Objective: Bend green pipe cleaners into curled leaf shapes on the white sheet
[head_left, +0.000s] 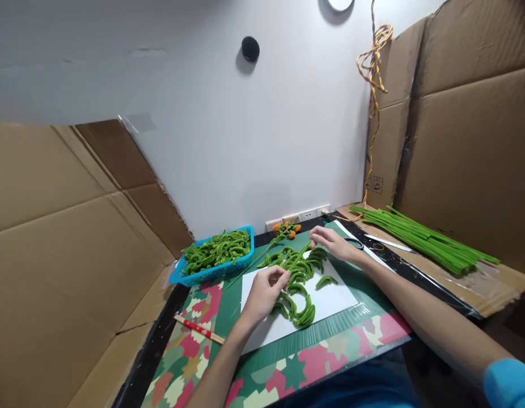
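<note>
My left hand (265, 290) is closed in a pinch over the white sheet (330, 300), its fingertips among bent green pipe cleaner pieces (305, 314). My right hand (330, 243) pinches the upper end of a green pipe cleaner (305, 247) at the sheet's far side. That strand slants down toward my left fingertips, where its lower end blends with the pile. What the left fingers hold is hidden. Curved green pieces lie in clusters around both hands, with a small separate cluster (326, 281) to the right.
A blue basket (215, 276) full of green pieces stands at the back left. Behind the sheet lies a long green stem with orange flowers (288, 228). Scissors (355, 243), straight green pipe cleaners (424, 238) and a white strip (390, 242) are right. Chopsticks (198, 328) lie left. Cardboard walls flank the table.
</note>
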{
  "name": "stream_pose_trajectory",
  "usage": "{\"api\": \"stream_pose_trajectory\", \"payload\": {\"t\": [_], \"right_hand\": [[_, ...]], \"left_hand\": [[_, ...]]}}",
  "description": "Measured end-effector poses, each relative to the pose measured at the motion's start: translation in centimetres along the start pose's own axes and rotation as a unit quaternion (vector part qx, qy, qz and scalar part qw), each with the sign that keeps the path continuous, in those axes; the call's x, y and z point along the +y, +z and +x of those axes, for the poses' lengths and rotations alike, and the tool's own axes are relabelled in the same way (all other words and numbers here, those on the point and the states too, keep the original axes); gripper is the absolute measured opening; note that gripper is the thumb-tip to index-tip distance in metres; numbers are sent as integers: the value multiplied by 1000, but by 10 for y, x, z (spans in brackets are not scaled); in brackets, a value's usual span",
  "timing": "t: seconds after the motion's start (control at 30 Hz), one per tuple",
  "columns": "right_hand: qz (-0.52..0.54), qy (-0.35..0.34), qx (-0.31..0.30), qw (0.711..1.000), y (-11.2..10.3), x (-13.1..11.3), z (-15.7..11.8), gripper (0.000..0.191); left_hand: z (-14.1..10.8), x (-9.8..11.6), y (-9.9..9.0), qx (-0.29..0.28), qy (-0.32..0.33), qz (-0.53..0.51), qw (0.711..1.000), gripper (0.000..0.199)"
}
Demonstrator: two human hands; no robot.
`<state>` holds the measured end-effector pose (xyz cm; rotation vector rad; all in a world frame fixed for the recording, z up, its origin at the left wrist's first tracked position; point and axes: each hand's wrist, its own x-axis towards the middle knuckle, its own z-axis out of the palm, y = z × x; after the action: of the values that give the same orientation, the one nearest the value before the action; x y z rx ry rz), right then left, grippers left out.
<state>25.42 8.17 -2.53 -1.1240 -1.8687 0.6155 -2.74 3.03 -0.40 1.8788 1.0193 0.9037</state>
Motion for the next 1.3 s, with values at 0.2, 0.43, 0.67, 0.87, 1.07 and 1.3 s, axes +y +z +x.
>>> {"api": "stream_pose_trajectory", "payload": {"t": [0.2, 0.43, 0.67, 0.87, 1.07, 1.3], "right_hand": [[-210, 155, 64, 963, -29, 29, -4, 11], [-297, 199, -15, 934, -48, 40, -8, 37], [-338, 215, -87, 912, -42, 30, -17, 59], [-383, 265, -80, 881, -28, 30, -24, 55], [-347, 268, 33, 898, -28, 38, -24, 46], [-226, 124, 131, 957, -21, 18, -16, 39]], "left_hand": [[7, -15, -8, 29, -26, -90, 995, 48], [14, -17, -16, 48, -38, -155, 986, 58], [11, -10, -9, 69, -65, -193, 977, 61], [6, -6, -5, 83, -91, -240, 963, 56], [4, 0, -4, 82, -70, -255, 961, 56], [3, 6, -4, 93, -65, -293, 949, 55]]}}
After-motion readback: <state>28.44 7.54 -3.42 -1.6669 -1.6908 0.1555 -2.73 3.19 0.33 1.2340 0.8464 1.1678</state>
